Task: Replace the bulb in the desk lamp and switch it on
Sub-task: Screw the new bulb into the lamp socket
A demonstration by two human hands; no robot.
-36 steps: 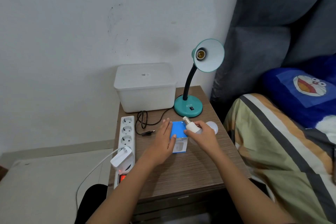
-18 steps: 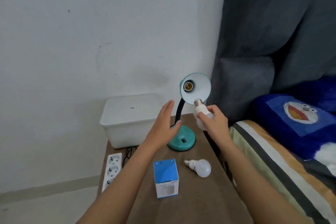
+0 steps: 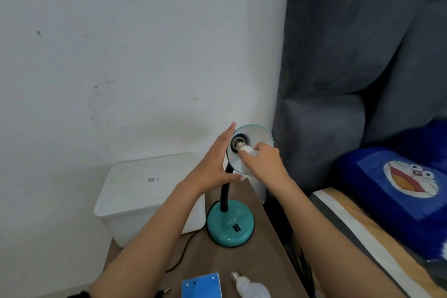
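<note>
Your right hand (image 3: 262, 161) has carried the new bulb (image 3: 245, 150) up from beside the shade, and its screw cap now sits at the mouth of the socket (image 3: 236, 144) inside the teal lamp shade (image 3: 258, 136); fingers pinch the bulb's white body. Your left hand (image 3: 215, 164), spread flat, has closed in beside the shade's rim (contact unclear). Threading looks ready to begin. The other bulb (image 3: 249, 286) lies on the table (image 3: 266, 256), and the base switch (image 3: 237, 227) waits untouched.
</note>
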